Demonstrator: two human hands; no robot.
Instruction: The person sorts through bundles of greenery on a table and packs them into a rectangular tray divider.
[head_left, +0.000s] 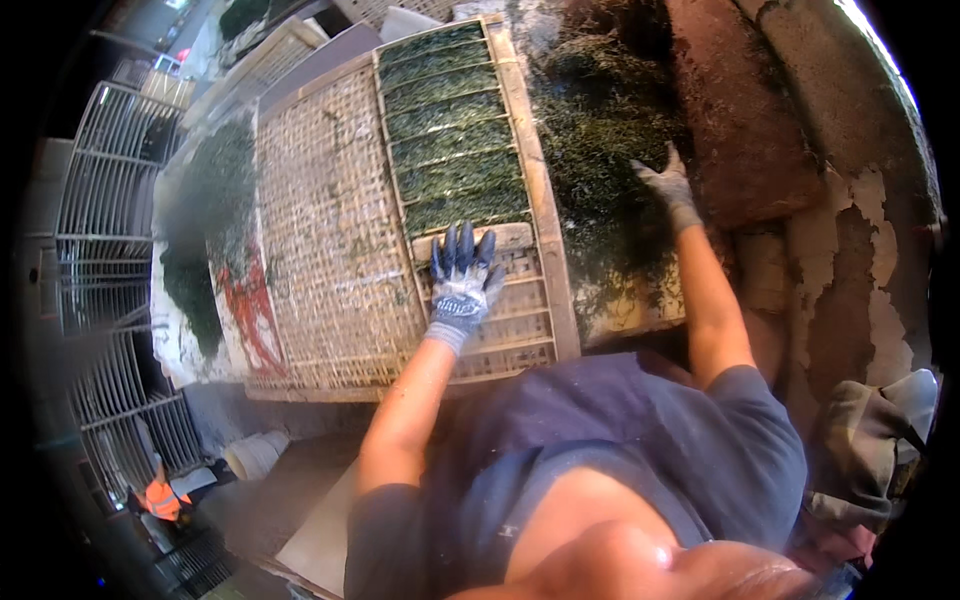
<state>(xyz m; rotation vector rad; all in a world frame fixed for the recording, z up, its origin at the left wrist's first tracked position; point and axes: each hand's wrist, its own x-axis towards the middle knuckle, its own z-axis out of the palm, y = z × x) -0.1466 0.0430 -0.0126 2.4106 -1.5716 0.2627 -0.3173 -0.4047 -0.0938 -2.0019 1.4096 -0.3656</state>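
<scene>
Gloved left hand lies flat, fingers spread, on the slatted wooden frame. Right hand, far right, presses open into loose seaweed. Leaning could tip the frame off the woven mat.

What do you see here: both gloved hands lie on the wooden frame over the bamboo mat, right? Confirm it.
Not quite. Only the left hand lies on the wooden frame over the bamboo mat. The right hand is off to the side, in the dark green heap beside the frame. Both hands are gloved, as you said. The head view shows this.
</scene>
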